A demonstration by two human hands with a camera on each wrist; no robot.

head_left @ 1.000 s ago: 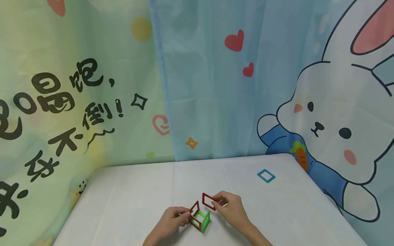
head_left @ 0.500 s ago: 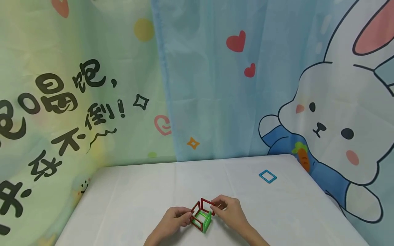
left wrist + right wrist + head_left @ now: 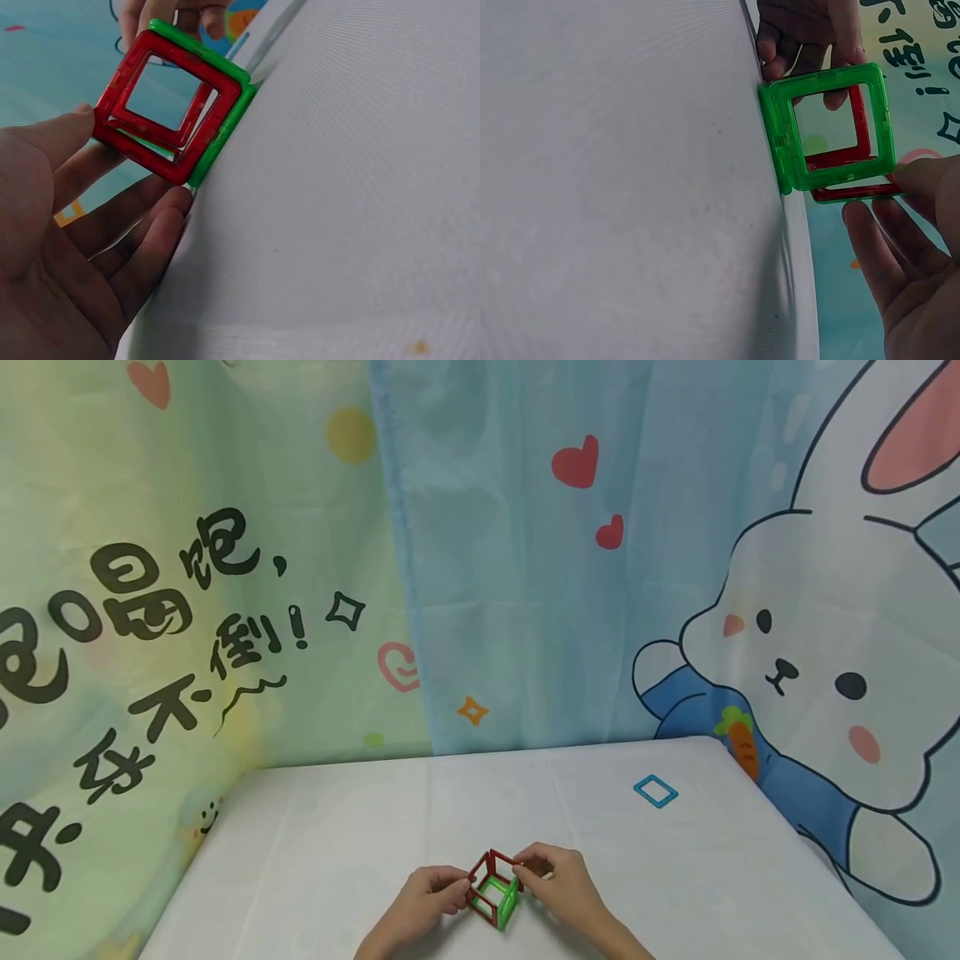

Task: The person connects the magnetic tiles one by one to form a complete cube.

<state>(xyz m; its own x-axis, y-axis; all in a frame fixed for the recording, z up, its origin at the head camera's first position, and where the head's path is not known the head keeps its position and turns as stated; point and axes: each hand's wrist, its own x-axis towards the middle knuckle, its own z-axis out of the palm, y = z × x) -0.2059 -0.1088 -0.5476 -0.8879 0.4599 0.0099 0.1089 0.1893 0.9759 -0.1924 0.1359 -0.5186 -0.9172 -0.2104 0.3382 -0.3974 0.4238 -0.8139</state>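
Square magnetic tiles stand joined on the white table as an open-topped box: a green base, a green side [image 3: 507, 906] and red sides. My left hand [image 3: 427, 897] pinches the corner of the near red tile [image 3: 214, 133] between thumb and forefinger, its other fingers loosely bent below. Opposite, my right hand [image 3: 558, 878] holds another red tile [image 3: 859, 193] by its edge, against the box's far side. In the right wrist view the green side tile partly covers the red ones behind it.
A blue square tile [image 3: 643, 782] lies flat toward the back right of the white-covered table [image 3: 337, 827]. Behind the table hangs a printed curtain [image 3: 495, 568] with a rabbit, hearts and lettering.
My right hand has brought its red tile down and left, from apart to against the box's far side. My left hand keeps its grip nearly in place.
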